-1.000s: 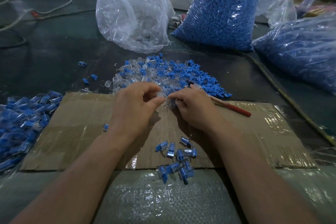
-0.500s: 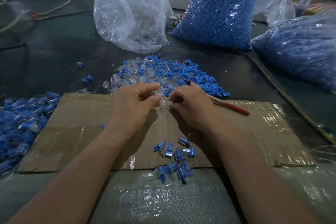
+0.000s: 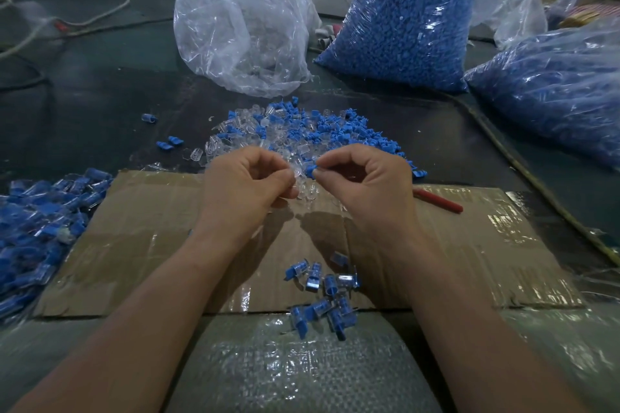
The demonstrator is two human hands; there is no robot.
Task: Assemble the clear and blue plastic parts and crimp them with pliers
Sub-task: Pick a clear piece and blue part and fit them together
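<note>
Left hand point(image 3: 248, 188) pinches a clear part point(image 3: 296, 173), faint and hard to make out, right hand point(image 3: 367, 188) pinches a blue part point(image 3: 311, 172) just beside it over the cardboard point(image 3: 134, 245), while pliers point(image 3: 437, 202) lie half hidden behind the right hand.

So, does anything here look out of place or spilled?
Only small things. A few stray blue pieces lie on the dark table, apart from the mixed pile. Some assembled pieces lie past the front edge of the cardboard. Nothing looks damaged.
</note>
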